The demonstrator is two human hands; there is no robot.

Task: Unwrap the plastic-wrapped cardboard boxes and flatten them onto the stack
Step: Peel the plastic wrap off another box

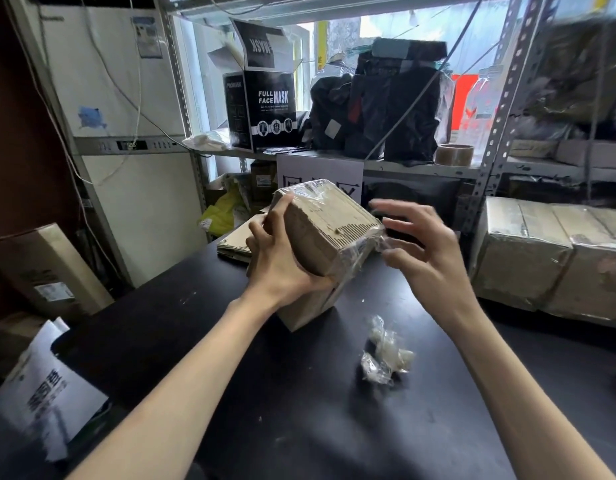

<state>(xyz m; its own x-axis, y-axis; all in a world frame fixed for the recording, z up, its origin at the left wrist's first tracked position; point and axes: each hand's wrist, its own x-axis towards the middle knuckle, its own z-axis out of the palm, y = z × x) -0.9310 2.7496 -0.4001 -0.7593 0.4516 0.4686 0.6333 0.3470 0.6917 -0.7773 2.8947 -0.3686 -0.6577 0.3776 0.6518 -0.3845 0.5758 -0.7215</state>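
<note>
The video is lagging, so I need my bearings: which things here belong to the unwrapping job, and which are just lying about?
Job: wrapped bundle gripped by left hand; right hand by its film; flattened stack; more wrapped boxes at right; discarded wrap.
Lying about: mask box; tape roll; black bags; printed papers.

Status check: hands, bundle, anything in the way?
Left hand grips wrapped cardboard bundle. Right hand at its plastic film, grip unclear. Wadded plastic on table, not obstructing.
</note>
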